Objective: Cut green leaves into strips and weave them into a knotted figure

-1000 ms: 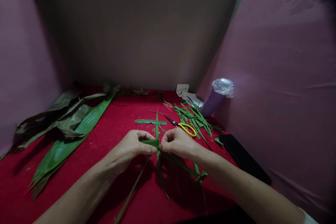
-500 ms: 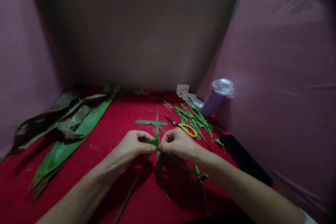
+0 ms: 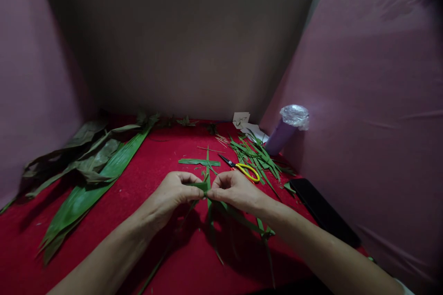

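Observation:
My left hand [image 3: 180, 187] pinches a folded green leaf strip [image 3: 199, 185] between thumb and fingers. Touching its right end, the fingertips of my right hand [image 3: 230, 189] are closed on the same piece. Long narrow strips trail down from between the hands over the red cloth [image 3: 166, 147]. Just beyond the fingers, a flat leaf strip [image 3: 188, 162] lies crosswise over an upright one. Scissors with yellow handles [image 3: 247, 171] lie beyond my right hand, their dark blades pointing up and left.
Large leaves [image 3: 100, 177] lie at the left, some dried. Cut green strips [image 3: 254, 154] are heaped at the right, near a purple cylinder [image 3: 278, 136] topped with clear plastic. A black flat object [image 3: 323, 212] rests by the right wall. White papers [image 3: 241, 119] are at the back.
My right fingertips have shifted slightly left, with the pinched strip. The thin strip hanging below my left hand has swung down and left.

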Motion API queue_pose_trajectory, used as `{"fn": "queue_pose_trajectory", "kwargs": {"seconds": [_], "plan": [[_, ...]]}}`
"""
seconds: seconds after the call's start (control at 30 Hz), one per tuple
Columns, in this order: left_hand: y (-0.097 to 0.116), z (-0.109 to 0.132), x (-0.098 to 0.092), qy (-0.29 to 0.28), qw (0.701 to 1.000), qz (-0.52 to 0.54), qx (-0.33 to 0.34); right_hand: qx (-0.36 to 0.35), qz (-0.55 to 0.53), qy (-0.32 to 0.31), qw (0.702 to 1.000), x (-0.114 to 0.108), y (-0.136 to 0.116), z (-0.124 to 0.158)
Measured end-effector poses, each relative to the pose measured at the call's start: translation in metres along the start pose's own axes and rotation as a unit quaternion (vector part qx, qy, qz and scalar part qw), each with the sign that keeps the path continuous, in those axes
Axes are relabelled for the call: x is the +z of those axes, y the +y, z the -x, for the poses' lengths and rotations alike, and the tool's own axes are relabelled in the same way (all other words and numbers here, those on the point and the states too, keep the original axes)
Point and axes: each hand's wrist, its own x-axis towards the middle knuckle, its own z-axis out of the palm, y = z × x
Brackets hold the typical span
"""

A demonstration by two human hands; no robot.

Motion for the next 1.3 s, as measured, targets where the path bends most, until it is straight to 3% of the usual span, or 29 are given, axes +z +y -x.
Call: {"fn": "queue_pose_trajectory", "kwargs": {"seconds": [0.43,0.7,1.0,1.3], "plan": [[0.003,0.001,0.001,0.004,1.0,0.01,-0.014,-0.001,0.044,0.01,0.999,-0.001,0.0,0.0],[0.004,0.001,0.0,0.002,1.0,0.019,-0.004,-0.046,-0.058,-0.053,0.996,-0.006,0.001,0.0],[0.004,0.0,0.001,0.005,1.0,0.015,0.002,-0.071,0.021,-0.002,0.997,0.002,0.002,-0.001],[0.003,0.0,0.001,0.009,1.0,0.025,-0.004,-0.064,0.02,0.026,0.997,0.003,0.005,-0.002]]}}
